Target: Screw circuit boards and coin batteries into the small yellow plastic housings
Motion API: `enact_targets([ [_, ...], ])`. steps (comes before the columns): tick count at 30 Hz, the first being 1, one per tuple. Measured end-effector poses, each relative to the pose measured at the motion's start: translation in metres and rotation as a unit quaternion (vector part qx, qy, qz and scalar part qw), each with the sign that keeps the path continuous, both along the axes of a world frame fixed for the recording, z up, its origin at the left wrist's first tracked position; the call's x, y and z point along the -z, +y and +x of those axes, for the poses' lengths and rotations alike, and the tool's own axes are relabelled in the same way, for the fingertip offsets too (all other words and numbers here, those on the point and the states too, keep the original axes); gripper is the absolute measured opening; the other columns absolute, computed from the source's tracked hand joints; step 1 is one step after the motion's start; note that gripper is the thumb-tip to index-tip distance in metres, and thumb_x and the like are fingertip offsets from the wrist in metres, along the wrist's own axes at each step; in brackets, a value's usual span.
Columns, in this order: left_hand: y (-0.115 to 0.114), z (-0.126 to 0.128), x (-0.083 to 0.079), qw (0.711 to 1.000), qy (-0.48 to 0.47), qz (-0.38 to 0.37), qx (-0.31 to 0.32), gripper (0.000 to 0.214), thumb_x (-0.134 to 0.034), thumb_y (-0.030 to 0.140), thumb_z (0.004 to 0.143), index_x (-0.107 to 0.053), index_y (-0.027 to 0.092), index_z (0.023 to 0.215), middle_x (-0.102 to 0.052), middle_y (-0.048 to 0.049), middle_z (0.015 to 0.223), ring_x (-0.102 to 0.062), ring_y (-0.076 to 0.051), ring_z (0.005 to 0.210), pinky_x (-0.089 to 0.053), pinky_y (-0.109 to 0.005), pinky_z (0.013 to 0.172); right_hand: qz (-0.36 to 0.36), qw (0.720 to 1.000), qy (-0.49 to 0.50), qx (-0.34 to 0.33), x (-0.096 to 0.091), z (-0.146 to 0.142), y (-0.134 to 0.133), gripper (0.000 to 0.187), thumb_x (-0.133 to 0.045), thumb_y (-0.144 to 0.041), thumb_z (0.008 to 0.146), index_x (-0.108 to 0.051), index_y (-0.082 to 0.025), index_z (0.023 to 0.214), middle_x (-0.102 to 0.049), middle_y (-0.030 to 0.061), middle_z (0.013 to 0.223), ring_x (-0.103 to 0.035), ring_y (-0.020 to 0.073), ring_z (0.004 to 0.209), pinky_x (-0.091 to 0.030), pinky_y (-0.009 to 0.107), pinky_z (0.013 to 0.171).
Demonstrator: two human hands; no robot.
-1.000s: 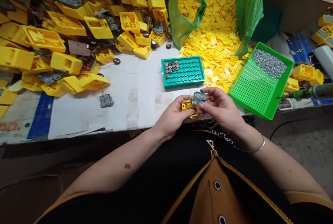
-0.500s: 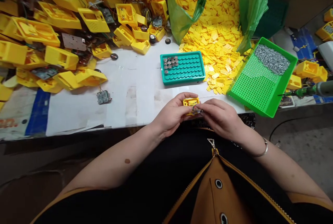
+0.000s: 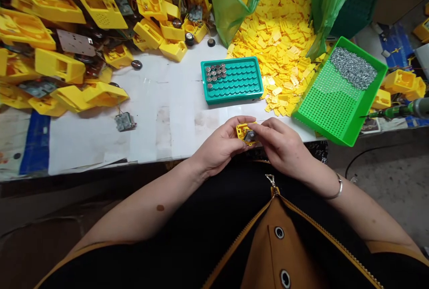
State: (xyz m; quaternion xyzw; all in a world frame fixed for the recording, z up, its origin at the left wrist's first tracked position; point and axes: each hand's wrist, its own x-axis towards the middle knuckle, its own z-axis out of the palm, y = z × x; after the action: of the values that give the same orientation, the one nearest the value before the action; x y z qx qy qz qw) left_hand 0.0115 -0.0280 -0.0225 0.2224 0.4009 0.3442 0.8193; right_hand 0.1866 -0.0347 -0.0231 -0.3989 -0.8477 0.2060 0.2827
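Close to my body, just past the table's front edge, my left hand (image 3: 221,143) is closed around a small open yellow plastic housing (image 3: 240,133), thumb at its near side and fingers behind. A small dark grey part (image 3: 249,136) sits at the right of the housing's open face. The fingertips of my right hand (image 3: 279,143) are pinched together over this part and the housing's right edge, hiding some of both. Beyond my hands lies a teal tray (image 3: 231,99) with round pockets; several small round metal pieces (image 3: 214,74) fill its left end.
Yellow housings (image 3: 60,65) with wires and grey modules are heaped at left; one grey module (image 3: 124,121) lies apart. Yellow plastic chips (image 3: 275,34) spill from a green bag (image 3: 228,11). A green perforated basket (image 3: 321,105) holds metal screws (image 3: 353,67). A power screwdriver (image 3: 398,111) juts in from the right.
The dark grey part now shows inside the housing, where wires and my left thumb were before. My right fingers have shifted up and over the housing. The view has shifted slightly.
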Motion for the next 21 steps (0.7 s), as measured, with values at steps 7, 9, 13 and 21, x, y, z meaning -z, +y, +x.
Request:
enact_targets([
  [7,-0.003,-0.006,0.001,0.999,-0.035,0.028,0.028,0.066,-0.054,-0.008,0.054,-0.056,0.019,0.113,-0.065,0.0007,0.096,-0.061,-0.011,0.092,-0.043,-0.021,0.079,0.157,0.978,-0.127,-0.046,-0.002,-0.001,-0.009,0.034,-0.040,-0.008,0.092,-0.057,-0.014,0.121,-0.061,0.0081,0.086,-0.056,0.0178,0.076,-0.048,0.031,0.065],
  [9,-0.004,-0.006,0.002,0.998,-0.032,0.036,0.034,0.068,-0.053,-0.008,0.052,-0.056,0.020,0.114,-0.063,0.0004,0.098,-0.059,-0.012,0.095,-0.042,-0.022,0.080,0.193,0.969,-0.145,-0.055,0.000,-0.001,-0.013,0.032,-0.043,-0.009,0.093,-0.056,-0.013,0.122,-0.063,0.0075,0.085,-0.057,0.0181,0.075,-0.048,0.032,0.065],
  [13,-0.004,-0.007,0.005,0.997,-0.040,0.045,0.043,0.069,-0.055,-0.008,0.052,-0.056,0.021,0.115,-0.062,-0.0001,0.100,-0.058,-0.013,0.093,-0.042,-0.023,0.081,0.197,0.978,-0.075,-0.006,0.008,-0.003,-0.016,0.030,-0.048,-0.006,0.091,-0.051,-0.008,0.121,-0.064,0.0075,0.083,-0.057,0.0174,0.073,-0.050,0.030,0.064],
  [21,-0.003,-0.008,0.001,0.999,-0.037,0.011,0.032,0.060,-0.062,-0.002,0.059,-0.060,0.021,0.114,-0.063,-0.0011,0.099,-0.060,-0.013,0.090,-0.045,-0.026,0.088,0.070,0.994,0.034,0.077,0.010,-0.008,-0.007,0.017,-0.056,-0.018,0.091,-0.061,-0.018,0.107,-0.059,0.0055,0.087,-0.058,0.0140,0.078,-0.052,0.027,0.065],
])
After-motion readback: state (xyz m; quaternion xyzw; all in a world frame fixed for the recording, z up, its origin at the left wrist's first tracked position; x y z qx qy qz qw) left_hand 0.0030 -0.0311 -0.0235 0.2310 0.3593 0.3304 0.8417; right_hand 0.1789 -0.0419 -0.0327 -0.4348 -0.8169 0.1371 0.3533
